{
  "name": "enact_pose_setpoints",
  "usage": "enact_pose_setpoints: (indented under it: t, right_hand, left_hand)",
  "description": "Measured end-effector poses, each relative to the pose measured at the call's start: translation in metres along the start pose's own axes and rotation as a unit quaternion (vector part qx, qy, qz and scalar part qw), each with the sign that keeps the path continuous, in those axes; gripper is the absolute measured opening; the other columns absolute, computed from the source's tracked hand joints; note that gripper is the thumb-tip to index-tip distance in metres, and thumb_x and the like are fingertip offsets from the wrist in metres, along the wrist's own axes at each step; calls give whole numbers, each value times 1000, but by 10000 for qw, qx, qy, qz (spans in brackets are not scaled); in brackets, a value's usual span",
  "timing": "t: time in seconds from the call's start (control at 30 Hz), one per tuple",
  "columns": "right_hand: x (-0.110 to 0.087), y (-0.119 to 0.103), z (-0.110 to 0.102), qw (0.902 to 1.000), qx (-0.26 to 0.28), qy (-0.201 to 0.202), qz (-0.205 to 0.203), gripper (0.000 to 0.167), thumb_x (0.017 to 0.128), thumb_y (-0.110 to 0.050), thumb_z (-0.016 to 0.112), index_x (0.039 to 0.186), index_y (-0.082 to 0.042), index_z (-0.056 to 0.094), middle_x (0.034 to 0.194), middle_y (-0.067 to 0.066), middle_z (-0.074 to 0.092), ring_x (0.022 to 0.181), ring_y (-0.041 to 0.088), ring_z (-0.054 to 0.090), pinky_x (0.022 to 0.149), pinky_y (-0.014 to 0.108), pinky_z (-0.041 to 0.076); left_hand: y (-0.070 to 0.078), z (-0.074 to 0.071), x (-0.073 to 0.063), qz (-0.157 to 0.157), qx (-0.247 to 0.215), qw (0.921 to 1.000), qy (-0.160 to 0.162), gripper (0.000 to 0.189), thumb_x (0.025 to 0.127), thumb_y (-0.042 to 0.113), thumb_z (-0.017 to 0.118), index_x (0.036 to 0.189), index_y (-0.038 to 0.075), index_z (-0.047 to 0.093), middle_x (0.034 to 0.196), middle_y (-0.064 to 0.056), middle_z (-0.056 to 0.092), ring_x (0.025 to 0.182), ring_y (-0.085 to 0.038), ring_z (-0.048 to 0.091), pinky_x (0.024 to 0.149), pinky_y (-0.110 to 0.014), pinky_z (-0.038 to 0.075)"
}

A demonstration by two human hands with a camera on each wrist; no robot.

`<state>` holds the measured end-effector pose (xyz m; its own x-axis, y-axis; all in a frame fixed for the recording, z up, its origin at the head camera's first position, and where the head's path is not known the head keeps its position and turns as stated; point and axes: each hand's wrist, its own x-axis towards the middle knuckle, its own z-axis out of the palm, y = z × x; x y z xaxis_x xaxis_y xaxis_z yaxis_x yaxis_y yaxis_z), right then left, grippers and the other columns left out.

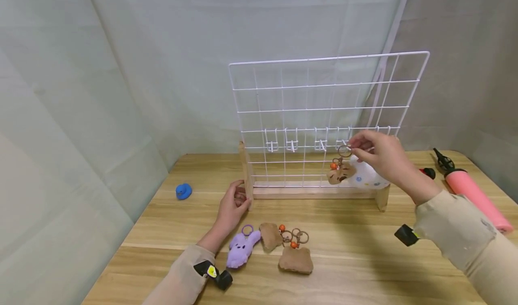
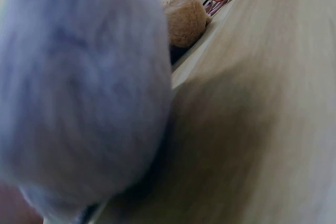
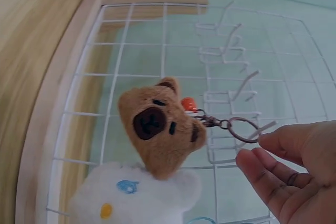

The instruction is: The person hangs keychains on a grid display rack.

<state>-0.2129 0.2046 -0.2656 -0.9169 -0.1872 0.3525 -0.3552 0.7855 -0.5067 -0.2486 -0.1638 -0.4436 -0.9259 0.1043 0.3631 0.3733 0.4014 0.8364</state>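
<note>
My right hand (image 1: 378, 154) pinches the metal key ring (image 3: 243, 118) of a brown plush bear keychain (image 3: 157, 124) between thumb and fingertips. The ring overlaps the prong of a white hook (image 3: 266, 127) in the right wrist view, and the bear dangles from it beside an orange bell (image 3: 189, 104). Just beside the bear, a white plush (image 1: 364, 174) with blue and yellow marks hangs at the rack's right part. My left hand (image 1: 232, 209) grips the wooden side post (image 1: 245, 170) of the white wire grid rack (image 1: 307, 86), thumb in front.
On the table, a purple plush keychain (image 1: 240, 250) lies by my left forearm, with brown plush keychains (image 1: 296, 260) to its right. A blue rubber duck (image 1: 184, 191) sits at the left. A pink pump (image 1: 477, 199) lies far right. More hooks (image 1: 291, 144) line the grid.
</note>
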Motion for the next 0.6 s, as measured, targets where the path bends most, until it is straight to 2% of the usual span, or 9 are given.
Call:
enact_pose_setpoints:
  t: [0.17, 0.27, 0.4, 0.6]
  right_hand:
    - [-4, 0, -3, 9998, -7, 171, -104, 18, 92, -7, 62, 108, -1, 63, 96, 16, 69, 83, 23, 66, 69, 19, 54]
    - [-7, -1, -5, 9991, -40, 344, -226, 17, 91, -7, 63, 107, -2, 64, 95, 13, 69, 80, 5, 61, 67, 7, 47]
    - [-9, -2, -6, 9979, 55, 532, -356, 17, 91, -8, 63, 107, -2, 64, 96, 13, 69, 76, -15, 50, 67, 3, 45]
    - [-14, -6, -6, 9956, 264, 779, -446, 17, 92, -10, 63, 108, -4, 65, 96, 12, 69, 72, -13, 52, 65, 2, 45]
  left_hand:
    - [7, -1, 0, -100, 63, 9999, -23, 58, 81, -12, 64, 134, -7, 40, 108, -28, 60, 87, -31, 61, 71, -22, 57]
    - [19, -3, -3, -136, 84, 9999, -57, 56, 81, -13, 64, 132, -9, 41, 107, -29, 60, 87, -33, 60, 72, -23, 57]
    - [33, -6, -6, -93, 84, 9999, -45, 54, 82, -13, 63, 131, -9, 42, 106, -29, 60, 86, -34, 60, 72, -23, 57]
    - [30, -4, -6, -96, 70, 9999, 7, 55, 82, -12, 63, 133, -8, 41, 107, -28, 60, 87, -33, 61, 72, -23, 57]
